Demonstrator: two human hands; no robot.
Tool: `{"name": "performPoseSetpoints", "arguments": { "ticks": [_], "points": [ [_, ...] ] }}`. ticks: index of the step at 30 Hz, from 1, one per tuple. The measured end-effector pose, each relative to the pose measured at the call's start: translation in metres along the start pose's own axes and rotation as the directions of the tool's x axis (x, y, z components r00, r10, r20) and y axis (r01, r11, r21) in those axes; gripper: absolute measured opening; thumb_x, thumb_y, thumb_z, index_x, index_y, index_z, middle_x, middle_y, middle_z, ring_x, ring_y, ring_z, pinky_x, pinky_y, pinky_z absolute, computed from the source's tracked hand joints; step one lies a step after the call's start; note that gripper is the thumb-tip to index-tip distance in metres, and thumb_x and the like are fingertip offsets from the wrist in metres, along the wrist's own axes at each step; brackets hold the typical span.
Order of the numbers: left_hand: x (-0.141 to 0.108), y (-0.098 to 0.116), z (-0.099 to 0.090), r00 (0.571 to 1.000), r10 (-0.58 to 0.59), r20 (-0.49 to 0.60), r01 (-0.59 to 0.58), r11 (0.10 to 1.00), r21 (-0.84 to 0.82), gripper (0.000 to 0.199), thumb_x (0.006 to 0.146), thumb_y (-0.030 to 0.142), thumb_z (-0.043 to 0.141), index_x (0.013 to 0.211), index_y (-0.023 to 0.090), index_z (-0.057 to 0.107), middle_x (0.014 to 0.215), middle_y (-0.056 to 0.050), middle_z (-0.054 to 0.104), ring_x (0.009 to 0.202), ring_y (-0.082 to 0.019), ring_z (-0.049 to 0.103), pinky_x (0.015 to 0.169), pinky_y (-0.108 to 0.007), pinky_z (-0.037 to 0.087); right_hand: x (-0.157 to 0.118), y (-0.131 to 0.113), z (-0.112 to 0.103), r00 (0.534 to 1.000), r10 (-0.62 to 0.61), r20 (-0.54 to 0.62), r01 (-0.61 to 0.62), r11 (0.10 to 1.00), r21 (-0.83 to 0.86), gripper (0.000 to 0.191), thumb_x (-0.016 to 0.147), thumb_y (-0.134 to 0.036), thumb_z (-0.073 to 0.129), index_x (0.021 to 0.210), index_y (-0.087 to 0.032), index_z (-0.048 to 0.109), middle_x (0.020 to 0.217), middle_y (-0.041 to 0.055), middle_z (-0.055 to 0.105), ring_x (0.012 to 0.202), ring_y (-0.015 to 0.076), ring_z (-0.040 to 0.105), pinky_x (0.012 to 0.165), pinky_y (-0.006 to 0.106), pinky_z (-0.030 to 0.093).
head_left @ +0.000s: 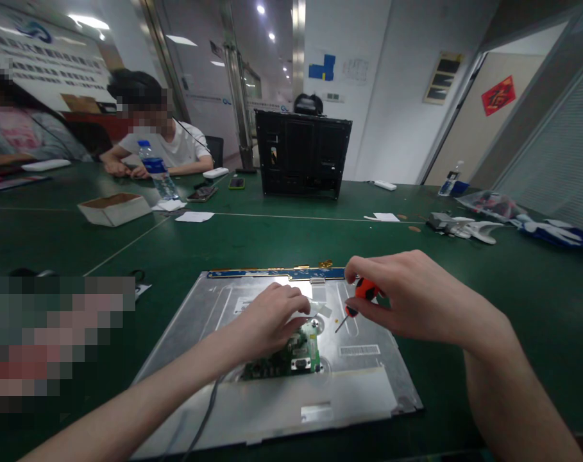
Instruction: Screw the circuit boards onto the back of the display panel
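A metal-backed display panel [368, 378] lies flat on the green table before me. A green circuit board [313, 350] sits at its middle, and a blue circuit strip [253, 274] runs along its far edge. My left hand [272, 317] is over the green board, partly covering it. Its thumb and fingers are drawn together at the board's far edge, by a clear film piece; anything pinched there is too small to name. My right hand [406, 295] grips a red and black screwdriver [367, 289], its shaft slanting down to the left above the panel.
Behind the panel stands a black monitor housing [304, 154]. An open box [115, 210] and a water bottle [157, 170] are at the left. White gloves [464, 226] and a plastic bag [493, 204] lie at the right. Two other people [188, 144] sit across the table.
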State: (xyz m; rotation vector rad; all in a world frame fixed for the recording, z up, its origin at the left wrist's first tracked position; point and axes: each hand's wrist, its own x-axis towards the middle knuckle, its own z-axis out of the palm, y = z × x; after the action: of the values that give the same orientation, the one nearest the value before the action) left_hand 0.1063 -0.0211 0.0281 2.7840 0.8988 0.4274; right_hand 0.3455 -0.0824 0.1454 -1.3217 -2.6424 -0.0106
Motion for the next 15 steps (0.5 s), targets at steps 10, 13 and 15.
{"name": "performPoseSetpoints", "arguments": {
  "ticks": [10, 13, 15],
  "points": [
    [0.03, -0.017, 0.012, 0.966, 0.172, 0.192, -0.158, 0.984, -0.088, 0.006, 0.081, 0.013, 0.071, 0.083, 0.019, 0.07, 0.082, -0.001, 0.071, 0.076, -0.019, 0.067, 0.071, -0.028, 0.047, 0.002, 0.001, 0.002, 1.0, -0.006, 0.02, 0.005, 1.0, 0.023, 0.007, 0.092, -0.026, 0.061, 0.096, -0.021, 0.059, 0.083, -0.0011, 0.07, 0.066, 0.013, 0.06, 0.055, 0.026, 0.03],
    [0.03, -0.021, 0.015, 0.967, 0.192, 0.164, -0.175, 0.978, -0.113, 0.007, 0.083, 0.013, 0.07, 0.083, 0.019, 0.071, 0.081, -0.001, 0.072, 0.076, -0.018, 0.067, 0.071, -0.027, 0.046, 0.004, 0.001, 0.002, 0.999, 0.006, 0.038, -0.007, 1.0, 0.025, 0.007, 0.091, -0.025, 0.062, 0.096, -0.02, 0.059, 0.083, -0.0013, 0.07, 0.066, 0.0129, 0.06, 0.055, 0.025, 0.029],
    [0.028, -0.022, 0.017, 0.966, 0.204, 0.156, -0.188, 0.976, -0.114, 0.008, 0.083, 0.011, 0.07, 0.083, 0.019, 0.071, 0.081, 0.0, 0.072, 0.075, -0.018, 0.067, 0.072, -0.027, 0.046, 0.006, 0.001, 0.004, 0.999, 0.008, 0.047, -0.009, 0.999, 0.034, 0.007, 0.091, -0.024, 0.062, 0.095, -0.02, 0.059, 0.083, -0.0015, 0.07, 0.066, 0.0126, 0.06, 0.055, 0.025, 0.029]
  ]
}}
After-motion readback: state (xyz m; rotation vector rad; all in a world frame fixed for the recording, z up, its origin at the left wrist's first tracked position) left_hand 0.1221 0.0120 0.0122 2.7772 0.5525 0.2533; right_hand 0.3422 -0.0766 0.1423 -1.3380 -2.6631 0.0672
